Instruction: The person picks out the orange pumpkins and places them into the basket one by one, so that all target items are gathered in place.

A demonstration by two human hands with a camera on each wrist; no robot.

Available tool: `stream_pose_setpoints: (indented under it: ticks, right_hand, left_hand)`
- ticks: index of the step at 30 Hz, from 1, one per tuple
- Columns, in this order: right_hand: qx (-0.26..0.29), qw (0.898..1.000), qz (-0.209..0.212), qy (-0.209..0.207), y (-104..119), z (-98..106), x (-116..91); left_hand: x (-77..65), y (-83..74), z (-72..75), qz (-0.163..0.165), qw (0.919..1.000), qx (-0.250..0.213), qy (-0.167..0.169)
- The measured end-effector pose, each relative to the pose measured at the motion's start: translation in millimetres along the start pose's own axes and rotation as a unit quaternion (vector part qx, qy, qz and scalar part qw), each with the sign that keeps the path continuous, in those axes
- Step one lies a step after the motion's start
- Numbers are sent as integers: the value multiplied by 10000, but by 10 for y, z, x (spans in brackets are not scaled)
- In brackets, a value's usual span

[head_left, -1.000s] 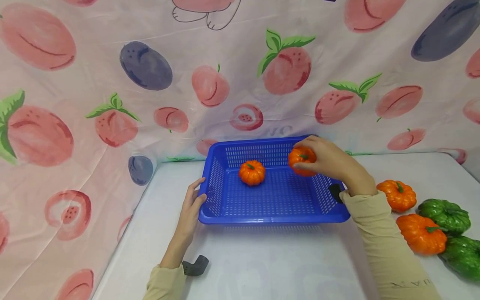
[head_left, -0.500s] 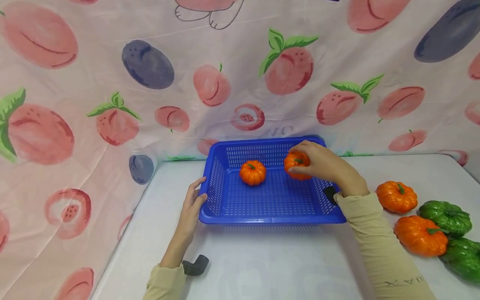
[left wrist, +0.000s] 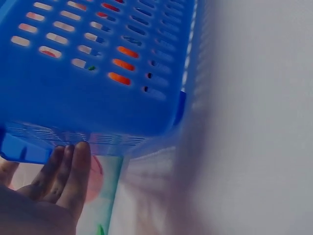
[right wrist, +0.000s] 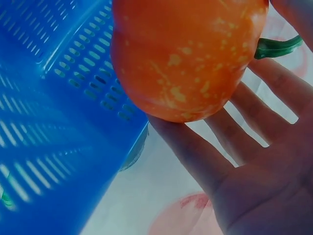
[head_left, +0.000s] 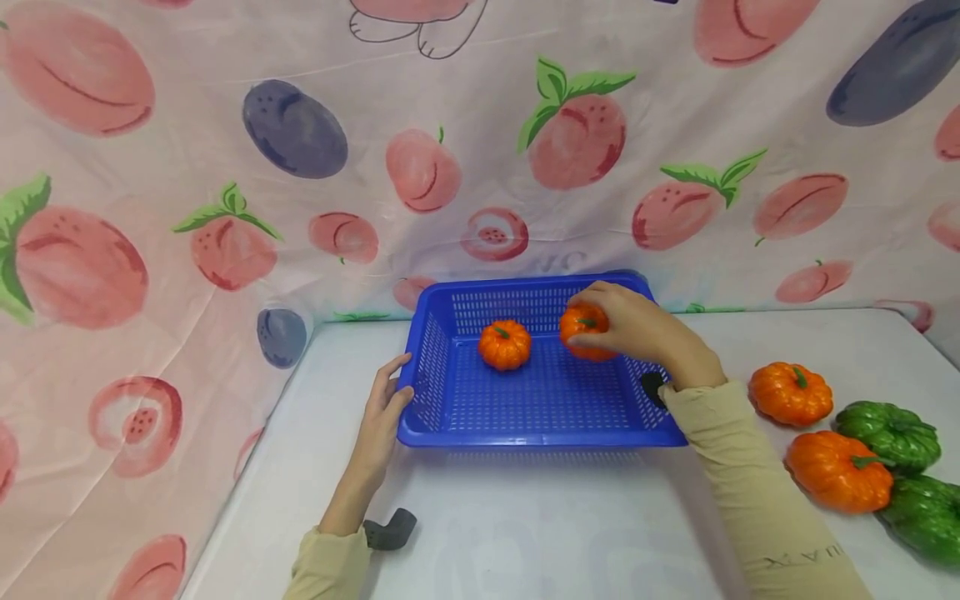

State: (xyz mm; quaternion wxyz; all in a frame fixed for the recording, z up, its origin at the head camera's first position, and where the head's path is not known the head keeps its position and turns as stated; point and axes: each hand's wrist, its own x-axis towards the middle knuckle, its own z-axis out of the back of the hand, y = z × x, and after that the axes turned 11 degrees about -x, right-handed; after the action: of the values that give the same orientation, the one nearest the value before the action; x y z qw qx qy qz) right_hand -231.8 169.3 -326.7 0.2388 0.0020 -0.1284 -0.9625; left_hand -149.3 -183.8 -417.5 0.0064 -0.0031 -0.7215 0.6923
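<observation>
My right hand (head_left: 626, 325) grips a small orange pumpkin (right wrist: 186, 58) with a green stem, holding it over the right part of a blue plastic basket (head_left: 540, 437). In the right wrist view the fingers spread around the pumpkin, beside the basket wall. Another small orange pumpkin (head_left: 505, 345) sits inside the basket, left of centre. At the basket's left end my left hand (head_left: 381, 412) touches the rim with thumb and fingers. The left wrist view has its fairly straight fingers (left wrist: 78, 171) against the basket's outer side.
To the right on the white table (head_left: 525, 533) lie an orange pumpkin (head_left: 791, 393), a larger orange one (head_left: 840, 472), a green pumpkin (head_left: 888, 437) and another green one (head_left: 926, 517). A fruit-patterned cloth (head_left: 480, 108) hangs behind the basket.
My right hand has moved left and slightly down with the pumpkin, further over the basket. The left hand stays at the basket's left end.
</observation>
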Motion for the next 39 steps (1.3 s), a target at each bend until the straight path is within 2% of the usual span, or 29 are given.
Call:
stream_pose_setpoints:
  ticks: [12,18,26,33,39]
  right_hand:
    - [-174,9996,211,-52,49,-30,137]
    - [-173,9994,298,-35,74,-42,186]
    - [-152,9993,329,108,81,-90,296]
    - [-153,9987,389,296,89,-130,378]
    - [-205,9983,380,402,84,-197,432]
  left_hand:
    - [-3,-134,-32,524,9974,434,-252]
    - [-19,-208,-100,693,9961,411,-351]
    - [-18,-139,-173,565,9963,252,-596]
    - [-48,-125,-186,350,9976,243,-545]
    - [-33,-109,-182,303,9981,202,-506]
